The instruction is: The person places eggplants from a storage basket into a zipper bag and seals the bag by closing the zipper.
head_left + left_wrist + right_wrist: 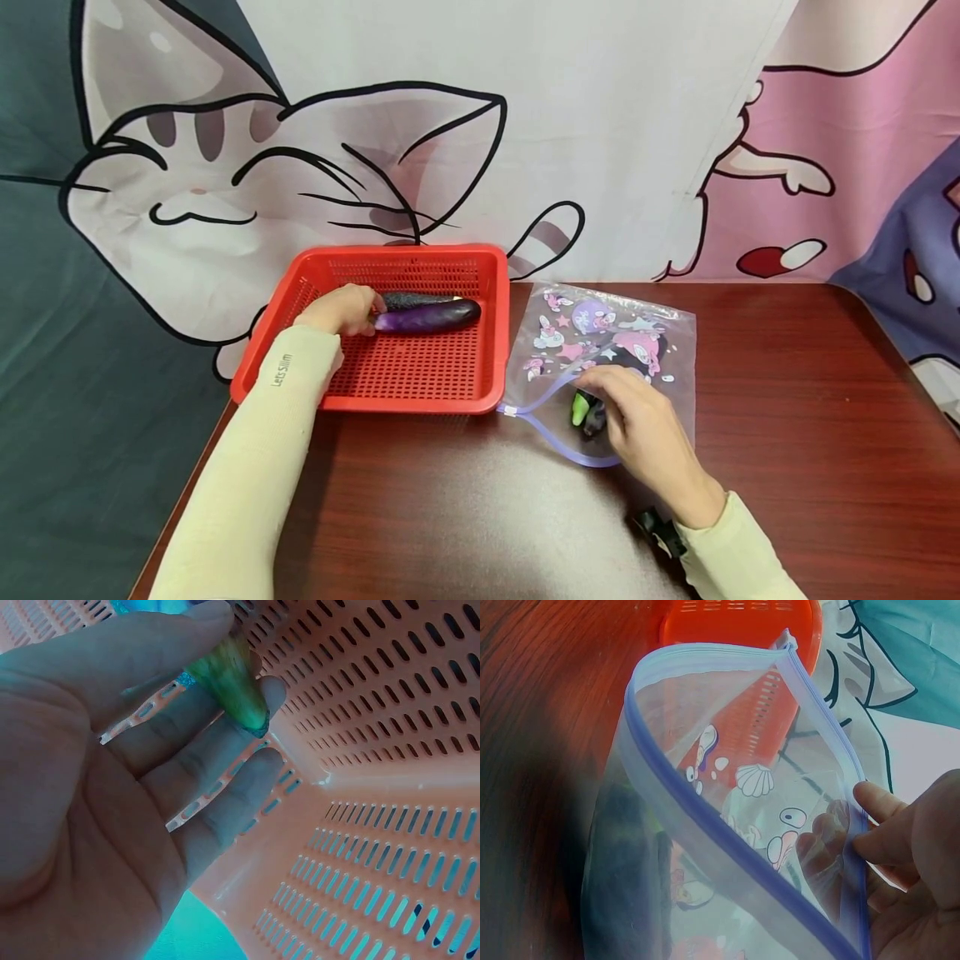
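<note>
My left hand (345, 310) reaches into the red basket (412, 405) and pinches a purple eggplant (435, 317) by its stem end. The left wrist view shows the green stem (236, 686) between thumb and fingers. Behind the eggplant lies a dark green, rough-skinned vegetable (412, 298), partly hidden. To the right, my right hand (648, 429) pinches the purple-edged rim of a clear printed zip bag (555, 333), whose mouth gapes in the right wrist view. Inside the bag are dark vegetables, one with a green end (581, 408); their kind is unclear.
The basket and bag rest side by side on a dark red-brown table (420, 508). Behind the table hangs a cartoon-printed cloth (615, 150). The bag's zip slider (511, 410) is close to the basket's right front corner.
</note>
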`<state>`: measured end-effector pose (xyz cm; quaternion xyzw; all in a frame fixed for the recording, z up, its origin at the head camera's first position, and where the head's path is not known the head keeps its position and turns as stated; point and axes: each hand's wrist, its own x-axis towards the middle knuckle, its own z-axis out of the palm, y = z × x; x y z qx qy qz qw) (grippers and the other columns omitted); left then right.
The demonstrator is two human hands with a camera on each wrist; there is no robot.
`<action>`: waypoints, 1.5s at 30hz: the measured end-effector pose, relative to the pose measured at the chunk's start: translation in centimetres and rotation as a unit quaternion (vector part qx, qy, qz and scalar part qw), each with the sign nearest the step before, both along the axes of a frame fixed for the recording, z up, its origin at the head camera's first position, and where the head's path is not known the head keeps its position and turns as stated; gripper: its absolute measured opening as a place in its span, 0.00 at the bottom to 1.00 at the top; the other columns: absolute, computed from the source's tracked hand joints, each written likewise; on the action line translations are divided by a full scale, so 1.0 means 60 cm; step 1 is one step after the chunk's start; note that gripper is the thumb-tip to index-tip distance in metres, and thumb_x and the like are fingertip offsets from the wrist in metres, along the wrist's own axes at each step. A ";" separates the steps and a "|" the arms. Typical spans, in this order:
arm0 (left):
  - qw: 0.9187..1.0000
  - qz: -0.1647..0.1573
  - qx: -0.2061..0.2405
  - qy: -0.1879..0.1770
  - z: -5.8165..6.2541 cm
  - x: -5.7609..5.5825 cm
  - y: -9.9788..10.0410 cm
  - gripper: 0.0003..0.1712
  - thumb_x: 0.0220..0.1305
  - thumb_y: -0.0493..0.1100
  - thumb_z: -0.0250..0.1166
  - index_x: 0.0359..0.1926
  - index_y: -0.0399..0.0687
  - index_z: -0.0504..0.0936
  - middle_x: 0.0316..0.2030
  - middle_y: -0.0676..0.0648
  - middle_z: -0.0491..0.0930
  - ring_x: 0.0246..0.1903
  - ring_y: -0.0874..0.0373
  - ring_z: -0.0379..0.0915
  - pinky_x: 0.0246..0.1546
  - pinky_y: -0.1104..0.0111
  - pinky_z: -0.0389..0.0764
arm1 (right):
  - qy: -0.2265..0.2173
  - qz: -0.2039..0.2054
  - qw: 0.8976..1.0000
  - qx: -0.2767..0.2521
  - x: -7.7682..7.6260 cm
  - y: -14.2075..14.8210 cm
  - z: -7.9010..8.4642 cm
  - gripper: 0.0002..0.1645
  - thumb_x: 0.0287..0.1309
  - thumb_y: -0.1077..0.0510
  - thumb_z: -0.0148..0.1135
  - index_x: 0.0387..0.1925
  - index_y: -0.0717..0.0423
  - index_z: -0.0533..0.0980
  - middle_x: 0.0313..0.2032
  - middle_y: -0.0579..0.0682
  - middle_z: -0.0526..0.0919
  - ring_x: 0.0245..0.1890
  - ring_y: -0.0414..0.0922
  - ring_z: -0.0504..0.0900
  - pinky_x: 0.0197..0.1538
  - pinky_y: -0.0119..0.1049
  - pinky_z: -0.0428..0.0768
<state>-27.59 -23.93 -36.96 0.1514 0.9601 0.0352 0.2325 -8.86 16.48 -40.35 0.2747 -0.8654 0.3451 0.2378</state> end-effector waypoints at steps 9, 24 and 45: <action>1.000 0.002 0.000 0.009 0.006 0.007 0.000 0.25 0.59 0.34 0.71 0.59 0.39 0.81 0.55 0.35 0.80 0.53 0.44 0.75 0.56 0.51 0.75 | -0.013 -0.004 1.000 0.007 0.002 0.000 0.004 0.20 0.60 0.76 0.51 0.45 0.57 0.81 0.46 0.48 0.84 0.50 0.45 0.80 0.60 0.24 0.67; 0.999 -0.025 -0.042 -0.006 0.010 0.013 0.005 0.20 0.59 0.36 0.72 0.52 0.35 0.82 0.48 0.37 0.83 0.45 0.48 0.78 0.52 0.53 0.79 | -0.008 -0.004 1.000 0.005 0.001 -0.001 0.003 0.20 0.59 0.77 0.51 0.44 0.57 0.81 0.46 0.48 0.84 0.49 0.45 0.81 0.59 0.23 0.67; 0.998 -0.047 -0.033 0.030 0.052 0.038 0.020 0.19 0.58 0.37 0.73 0.50 0.35 0.84 0.44 0.39 0.85 0.47 0.46 0.80 0.53 0.50 0.78 | -0.024 -0.006 1.000 0.009 0.002 0.002 0.005 0.20 0.61 0.75 0.48 0.45 0.56 0.81 0.46 0.47 0.84 0.50 0.44 0.80 0.59 0.24 0.68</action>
